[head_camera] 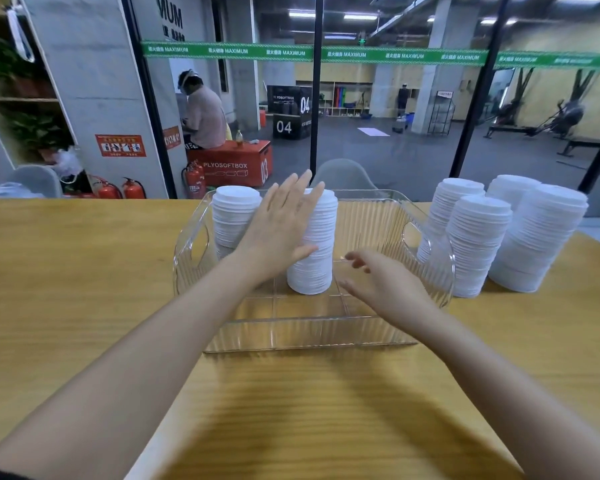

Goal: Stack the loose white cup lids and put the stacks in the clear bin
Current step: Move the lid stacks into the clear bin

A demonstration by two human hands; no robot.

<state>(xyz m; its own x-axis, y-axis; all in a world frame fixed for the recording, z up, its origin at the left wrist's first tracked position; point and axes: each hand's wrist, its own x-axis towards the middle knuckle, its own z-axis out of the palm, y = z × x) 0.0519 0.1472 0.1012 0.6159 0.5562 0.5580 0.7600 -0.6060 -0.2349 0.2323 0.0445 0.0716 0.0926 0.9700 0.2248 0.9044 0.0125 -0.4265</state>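
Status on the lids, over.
Left hand open, flat against near lid stack. Right hand open beside it. Far stack also in clear bin; four outside stacks on table. Nothing blocking.

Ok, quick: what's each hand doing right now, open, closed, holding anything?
Left hand: open, fingers straight, flat against the nearer lid stack in the bin.
Right hand: open, fingers relaxed and blurred, holding nothing, inside the bin.

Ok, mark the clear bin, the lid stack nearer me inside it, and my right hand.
clear bin (pixel 291 336): head view, on its ribbed front wall.
nearer lid stack (pixel 312 271): head view, on its lower side.
right hand (pixel 385 285): head view, on the middle of the hand.
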